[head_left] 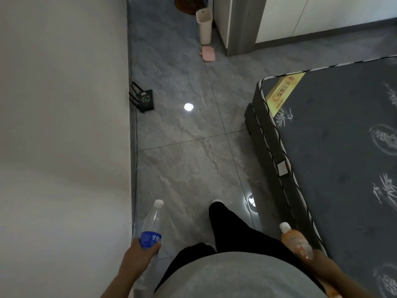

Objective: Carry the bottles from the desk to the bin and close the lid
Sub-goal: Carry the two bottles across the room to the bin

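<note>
My left hand (143, 253) grips a clear plastic water bottle (152, 224) with a blue label and white cap, held low at my left side. My right hand (320, 262) holds an orange drink bottle (297, 241) with a white cap at my right side. Far ahead on the floor stands a tall, narrow pale bin (204, 25) with no lid on it. A pink lid (208, 53) lies flat on the tiles just in front of the bin. My black-trousered leg (227, 224) steps forward between the two bottles.
A white wall (64, 125) runs along my left. A black router (145, 100) with antennas sits on the floor against it. A dark grey mattress (335, 147) fills the right side. Grey tiled floor (189, 147) forms a corridor toward the bin; a cabinet (240, 24) stands beside it.
</note>
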